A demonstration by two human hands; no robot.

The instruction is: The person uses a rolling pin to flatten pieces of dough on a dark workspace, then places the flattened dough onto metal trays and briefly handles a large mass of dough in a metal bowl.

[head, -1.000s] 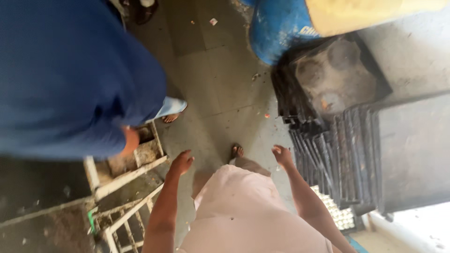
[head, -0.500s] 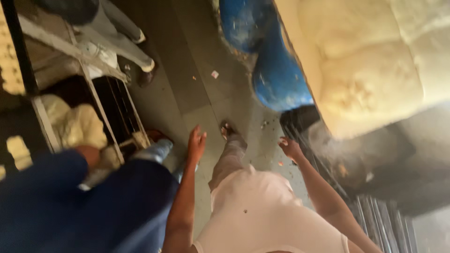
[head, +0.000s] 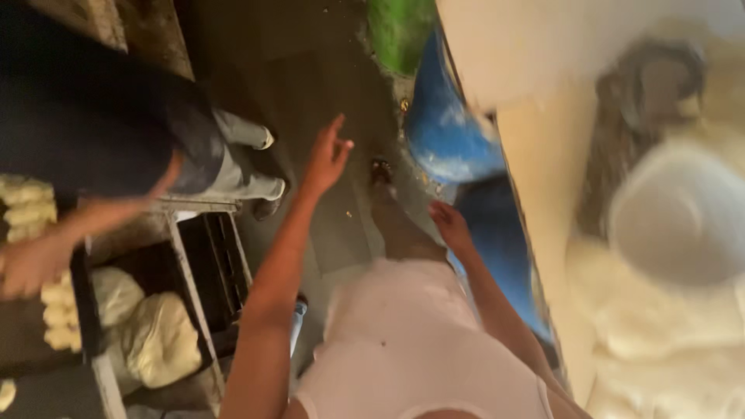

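Left hand [head: 327,159] now higher over dark floor [head: 310,70], fingers spread, empty; right hand [head: 450,226] loosely open beside blue barrel [head: 446,140].

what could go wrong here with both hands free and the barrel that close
The right hand swings beside the blue barrel and might knock it. The left hand hangs out over the floor toward another person by the metal rack; in such a narrow gap, they could bump.
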